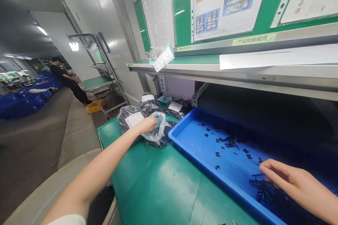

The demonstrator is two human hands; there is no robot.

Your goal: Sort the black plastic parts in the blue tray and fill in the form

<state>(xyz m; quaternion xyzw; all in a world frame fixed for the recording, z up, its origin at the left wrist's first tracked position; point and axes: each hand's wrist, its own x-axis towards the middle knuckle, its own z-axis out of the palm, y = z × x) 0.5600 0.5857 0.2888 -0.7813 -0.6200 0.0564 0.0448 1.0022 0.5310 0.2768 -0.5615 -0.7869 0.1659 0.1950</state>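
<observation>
My left hand [149, 125] reaches over the mouth of an open clear plastic bag [160, 130] with black parts in it. Its fingers are curled closed, and whatever they hold is hidden. At the right, my right hand [286, 177] is low over a blue tray [190, 147], thumb and forefinger pinched together. Small black plastic parts [264, 190] lie heaped under and beside that hand. More loose black pieces [229, 143] are scattered across the tray floor. I cannot make out what, if anything, the right fingertips grip.
Filled bags with white labels [134, 119] stand behind the open bag. The green tabletop [163, 179] runs in front of the tray. A shelf [211, 68] with papers overhangs the tray. A large round bin [87, 161] is at lower left. Farther off, a person [67, 79] stands.
</observation>
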